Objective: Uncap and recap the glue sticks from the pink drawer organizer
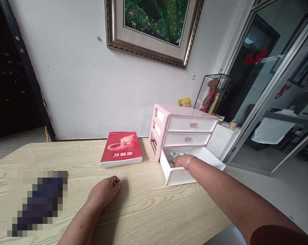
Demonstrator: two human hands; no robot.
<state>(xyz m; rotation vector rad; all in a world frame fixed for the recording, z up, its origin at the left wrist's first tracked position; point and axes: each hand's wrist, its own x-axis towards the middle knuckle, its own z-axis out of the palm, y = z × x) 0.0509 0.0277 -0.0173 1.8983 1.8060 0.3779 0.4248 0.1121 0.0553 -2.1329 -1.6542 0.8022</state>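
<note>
My right hand, with a bracelet at the wrist, reaches down into the pulled-out bottom drawer of a pink and white desktop drawer unit. Its fingers curl downward at the drawer's left side, and what they close on is mostly hidden. Just behind the fingers lies a green and white item, perhaps a tube or small pack. My left hand rests on the wooden table as a loose fist with nothing seen in it. Ahead of it is a thick red book with a white dragon-like picture.
A blurred dark patch covers something on the table's left. The white wall bounds the back, under a framed peacock picture. Behind the unit are a yellow packet and a glass display case. Glass doors stand at right.
</note>
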